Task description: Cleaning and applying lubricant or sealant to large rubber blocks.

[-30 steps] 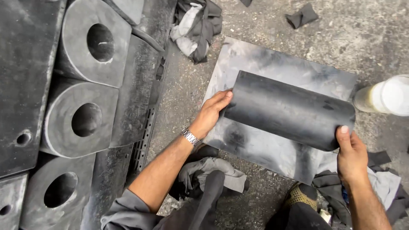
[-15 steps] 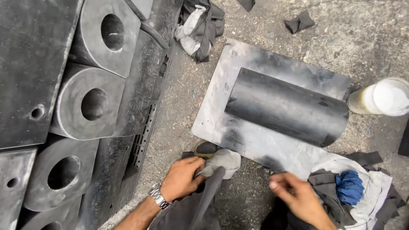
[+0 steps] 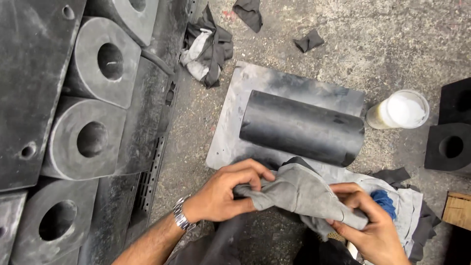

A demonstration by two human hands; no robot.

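A grey rag (image 3: 304, 194) was held low in the frame, pinched at its twisted end by the left hand (image 3: 223, 194) and gripped by the closed right hand (image 3: 368, 221), just below the black cylinder (image 3: 301, 127) on a grey sheet (image 3: 274, 83).

Both hands, left hand (image 3: 223, 194) and right hand (image 3: 370, 223), grip a grey rag (image 3: 299, 194).

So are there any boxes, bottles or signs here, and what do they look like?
Round pale plastic bottle with white lid: stands on the concrete floor, right of the dark rubber cylinder.
Brown cardboard box corner: at the right edge, on the floor.
No signs, labels or screens show.
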